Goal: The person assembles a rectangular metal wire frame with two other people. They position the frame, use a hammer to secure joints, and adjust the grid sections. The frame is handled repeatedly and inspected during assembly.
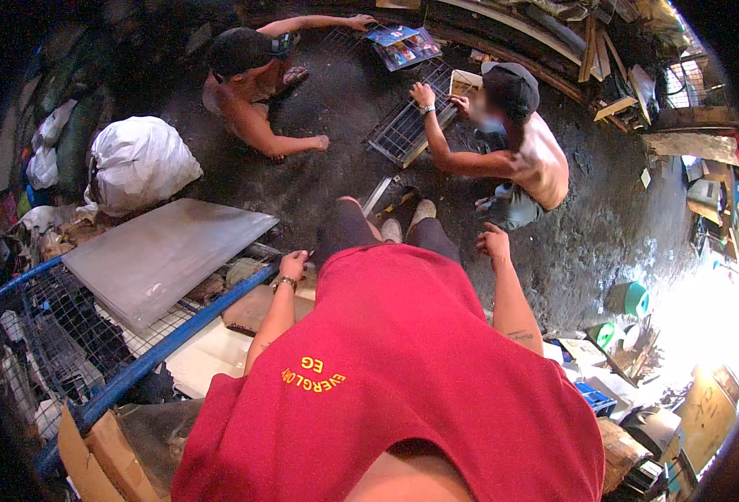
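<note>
I stand in a red shirt and dark trousers on a dark, wet floor. My left hand (292, 266), with a bracelet at the wrist, rests with curled fingers at the end of the blue rail (189, 330) of a wire cart; whether it grips the rail is unclear. A brown board (256, 308) lies just below it. My right hand (493, 243) hangs free at my side, fingers apart and holding nothing. A metal strip (378, 194) lies by my feet.
Two shirtless people in dark caps crouch ahead, hands on a wire grid panel (403, 130); a colourful booklet (403, 46) lies beyond. A grey flat sheet (164, 251) lies on the cart, a white sack (139, 163) behind it. Green buckets (629, 299) and clutter stand at right.
</note>
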`<control>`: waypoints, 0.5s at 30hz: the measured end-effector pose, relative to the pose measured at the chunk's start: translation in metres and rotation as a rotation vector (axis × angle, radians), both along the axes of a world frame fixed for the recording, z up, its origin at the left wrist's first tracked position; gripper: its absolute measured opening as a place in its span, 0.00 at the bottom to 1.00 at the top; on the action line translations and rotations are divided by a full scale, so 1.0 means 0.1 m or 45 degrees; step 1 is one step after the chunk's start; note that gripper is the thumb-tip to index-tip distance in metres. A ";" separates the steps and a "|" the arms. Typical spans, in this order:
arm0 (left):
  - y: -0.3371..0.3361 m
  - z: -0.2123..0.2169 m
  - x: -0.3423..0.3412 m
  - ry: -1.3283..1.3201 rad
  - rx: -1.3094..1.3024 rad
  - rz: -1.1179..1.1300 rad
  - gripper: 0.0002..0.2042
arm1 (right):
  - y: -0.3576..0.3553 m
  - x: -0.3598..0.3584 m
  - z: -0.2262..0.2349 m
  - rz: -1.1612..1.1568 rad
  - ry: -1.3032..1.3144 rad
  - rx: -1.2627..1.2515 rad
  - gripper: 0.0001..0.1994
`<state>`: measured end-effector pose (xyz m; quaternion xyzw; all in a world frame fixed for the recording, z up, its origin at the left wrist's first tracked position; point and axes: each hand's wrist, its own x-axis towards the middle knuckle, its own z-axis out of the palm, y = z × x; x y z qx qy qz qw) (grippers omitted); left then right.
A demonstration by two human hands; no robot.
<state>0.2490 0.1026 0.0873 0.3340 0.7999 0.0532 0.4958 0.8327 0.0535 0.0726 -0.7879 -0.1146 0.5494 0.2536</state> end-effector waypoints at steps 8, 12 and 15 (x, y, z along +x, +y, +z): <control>0.33 0.01 -0.17 0.166 -0.070 -0.195 0.20 | -0.14 0.05 -0.21 0.001 -0.022 0.042 0.26; 0.92 -0.28 -0.59 0.231 -0.019 -0.529 0.21 | -0.47 -0.29 -0.06 -0.325 0.024 -0.174 0.25; 1.55 -0.47 -0.90 0.041 -0.227 -0.350 0.16 | -0.58 -0.75 0.08 -0.452 0.001 -0.197 0.26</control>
